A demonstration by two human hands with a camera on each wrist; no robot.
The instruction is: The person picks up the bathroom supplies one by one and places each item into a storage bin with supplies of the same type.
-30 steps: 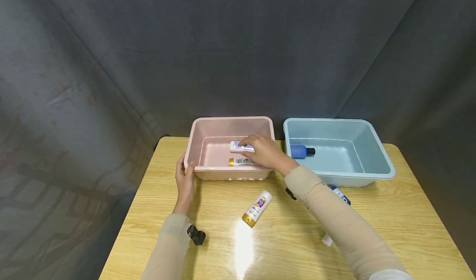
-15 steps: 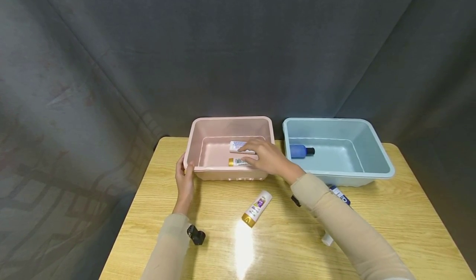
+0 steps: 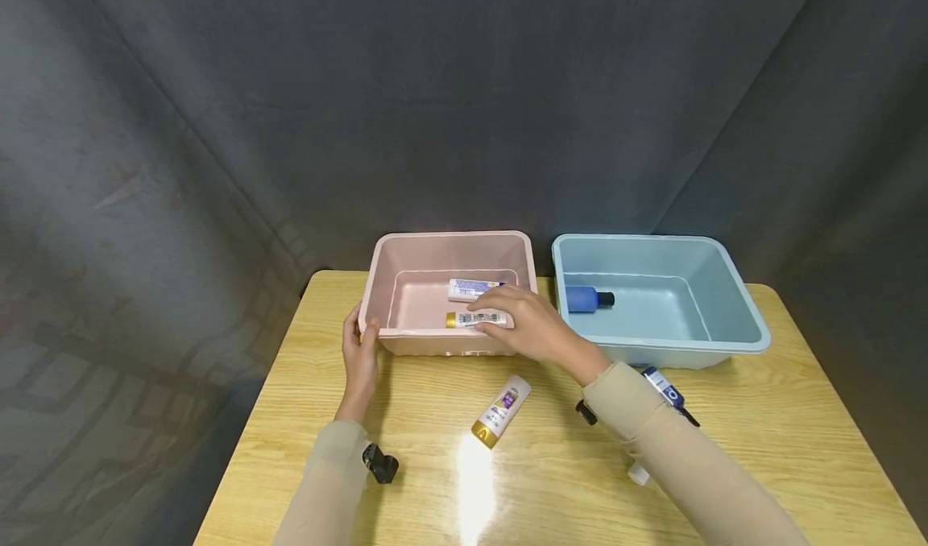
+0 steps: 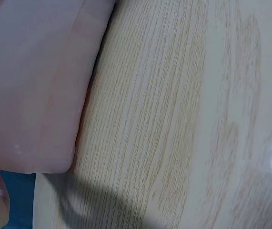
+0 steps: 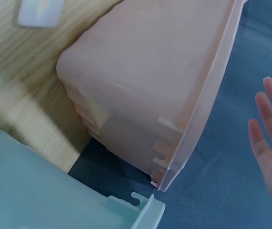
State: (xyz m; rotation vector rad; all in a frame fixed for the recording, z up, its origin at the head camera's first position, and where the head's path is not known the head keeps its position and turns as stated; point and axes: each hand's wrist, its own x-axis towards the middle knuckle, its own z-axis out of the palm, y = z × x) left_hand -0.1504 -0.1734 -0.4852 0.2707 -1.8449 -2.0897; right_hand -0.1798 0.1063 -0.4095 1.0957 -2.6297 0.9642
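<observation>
My left hand (image 3: pixel 359 362) holds the front left corner of a pink plastic bin (image 3: pixel 428 343), thumb over the rim and fingers along the outer side. Inside that bin lie a white bottle with purple print (image 3: pixel 467 290) and, nearer the front, a white bottle with a gold cap (image 3: pixel 471 320). Over the gold-capped one hovers my right hand (image 3: pixel 538 325), fingers and thumb spread to either side of it. The right wrist view shows the fingers (image 5: pixel 269 117) apart and fairly straight, beside the pink rim. Part of the gold-capped bottle is hidden under the hand.
To the right stands a light blue bin (image 3: pixel 667 345) holding a blue bottle with a black cap (image 3: pixel 582 299). On the wooden table lie another white, gold-capped bottle (image 3: pixel 502 411), a dark blue bottle (image 3: pixel 663 385) and a white-ended item (image 3: pixel 639 473) partly under my right sleeve.
My right hand has left the purple-printed bottle and shifted toward the front right, over the gold-capped bottle in the pink bin. The left hand has stayed at the corner.
</observation>
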